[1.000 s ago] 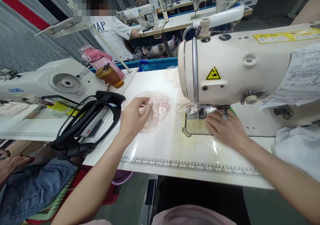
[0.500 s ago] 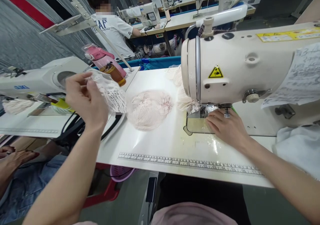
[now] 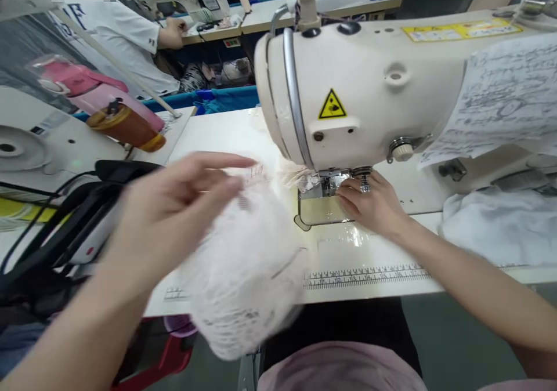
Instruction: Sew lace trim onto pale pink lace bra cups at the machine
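My left hand [image 3: 183, 205], smeared by motion, pinches a piece of white lace fabric [image 3: 248, 269] between thumb and fingers. The lace hangs down over the table's front edge, its lower part blurred. My right hand [image 3: 369, 202] is at the sewing machine [image 3: 361, 95], its bent fingers close beside the presser foot [image 3: 328, 183]. Some fingertips are hidden behind the machine's metal parts, and I cannot make out what they hold. A gathered bit of pale fabric [image 3: 300, 177] lies just left of the presser foot.
A printed ruler [image 3: 365, 278] runs along the table's front edge. White cloth [image 3: 500, 225] lies at the right. A pink bottle [image 3: 100, 92] and an amber cup [image 3: 126, 127] stand at the back left. Another person [image 3: 117, 37] sits beyond the table.
My left hand has moved right and nearer with the lace, which now hangs in front of the table. My right hand stays by the presser foot. The view has shifted right.
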`<state>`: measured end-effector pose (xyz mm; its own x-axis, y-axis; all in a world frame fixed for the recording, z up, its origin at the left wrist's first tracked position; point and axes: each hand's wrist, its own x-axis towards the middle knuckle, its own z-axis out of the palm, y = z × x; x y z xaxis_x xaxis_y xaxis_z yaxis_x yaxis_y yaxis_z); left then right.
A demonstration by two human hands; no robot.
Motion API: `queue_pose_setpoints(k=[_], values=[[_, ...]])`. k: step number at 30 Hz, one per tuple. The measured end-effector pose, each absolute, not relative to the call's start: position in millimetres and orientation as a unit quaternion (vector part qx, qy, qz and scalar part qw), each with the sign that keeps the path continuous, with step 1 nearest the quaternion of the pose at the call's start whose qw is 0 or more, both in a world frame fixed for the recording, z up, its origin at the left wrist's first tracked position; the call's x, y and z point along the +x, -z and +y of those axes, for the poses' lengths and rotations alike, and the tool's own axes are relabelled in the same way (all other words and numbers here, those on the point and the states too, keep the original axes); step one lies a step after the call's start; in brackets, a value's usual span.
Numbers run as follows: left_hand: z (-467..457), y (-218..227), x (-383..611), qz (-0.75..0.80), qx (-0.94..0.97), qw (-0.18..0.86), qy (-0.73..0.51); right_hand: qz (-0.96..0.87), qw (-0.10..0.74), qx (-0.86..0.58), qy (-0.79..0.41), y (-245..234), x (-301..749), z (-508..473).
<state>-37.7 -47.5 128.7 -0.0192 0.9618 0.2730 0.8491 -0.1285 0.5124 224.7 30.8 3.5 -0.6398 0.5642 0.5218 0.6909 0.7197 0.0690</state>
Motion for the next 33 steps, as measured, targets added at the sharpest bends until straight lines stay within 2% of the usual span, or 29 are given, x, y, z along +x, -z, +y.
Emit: queue_pose_setpoints(k=[2, 3, 7, 11, 19, 27, 33], values=[[-23.3, -103.6, -16.0, 0.615, 0.727, 0.190, -0.238, -0.893, 0.241, -0.353, 0.142, -2.4, 225.8, 32.3], [-13.4, -90.7, -7.8, 0.599, 0.753, 0.187, -0.196, -0.890, 0.245, -0.355, 0.147, -1.9, 226.6, 33.1], [-1.7, -54.3, 8.9, 0.586, 0.800, -0.049, -0.119, -0.878, 0.281, -0.360, 0.142, -1.5, 227.8, 35.8], [-15.8, -42.9, 13.9, 0.508, 0.845, -0.111, -0.128, -0.870, 0.313, -0.362, 0.118, -4.1, 223.3, 32.8], [-25.7, -21.7, 24.9, 0.412, 0.891, -0.154, -0.117, -0.917, 0.297, -0.233, 0.131, -8.0, 220.6, 26.5], [-10.3, -12.4, 14.1, 0.359, 0.920, -0.126, -0.094, -0.895, 0.242, -0.356, 0.122, -4.7, 221.5, 32.1], [-9.6, -5.5, 8.3, 0.365, 0.910, -0.142, -0.132, -0.924, 0.254, -0.273, 0.083, -5.6, 216.1, 24.3]])
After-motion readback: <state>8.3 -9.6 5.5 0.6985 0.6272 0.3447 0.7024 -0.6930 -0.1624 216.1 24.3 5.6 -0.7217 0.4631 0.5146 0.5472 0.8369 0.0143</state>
